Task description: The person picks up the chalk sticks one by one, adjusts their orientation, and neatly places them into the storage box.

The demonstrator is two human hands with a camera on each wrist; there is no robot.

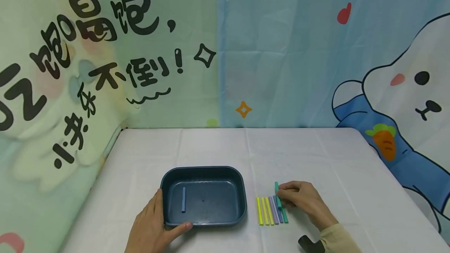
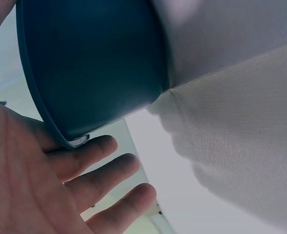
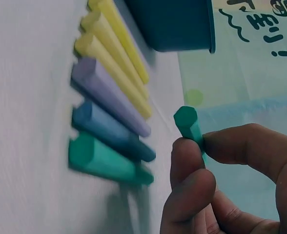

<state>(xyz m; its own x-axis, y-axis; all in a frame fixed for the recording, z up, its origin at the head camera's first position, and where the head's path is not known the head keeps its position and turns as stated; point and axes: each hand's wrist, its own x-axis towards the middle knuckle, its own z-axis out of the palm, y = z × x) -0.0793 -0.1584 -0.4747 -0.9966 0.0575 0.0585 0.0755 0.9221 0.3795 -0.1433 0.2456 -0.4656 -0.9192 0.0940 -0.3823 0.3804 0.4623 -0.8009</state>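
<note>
In my right hand [image 1: 302, 198], thumb and fingers pinch a green chalk stick [image 3: 186, 122], six-sided and held above the row. Beneath it in the head view lies the row: three yellow sticks [image 1: 265, 211], a purple stick [image 3: 107, 95], a blue stick [image 3: 112, 129] and another green stick [image 3: 104, 161], side by side on the cloth. My left hand [image 1: 149, 223] rests against the near left corner of a dark blue tray [image 1: 204, 223], its thumb along the front rim and fingers up the left side. A single blue stick [image 1: 183, 199] lies inside the tray.
A white cloth [image 1: 218, 147] covers the table, with a printed curtain [image 1: 281, 50] behind it and to the sides. The tray stands left of the row, a short gap between them. A dark strap-like object [image 1: 311, 244] shows near my right wrist.
</note>
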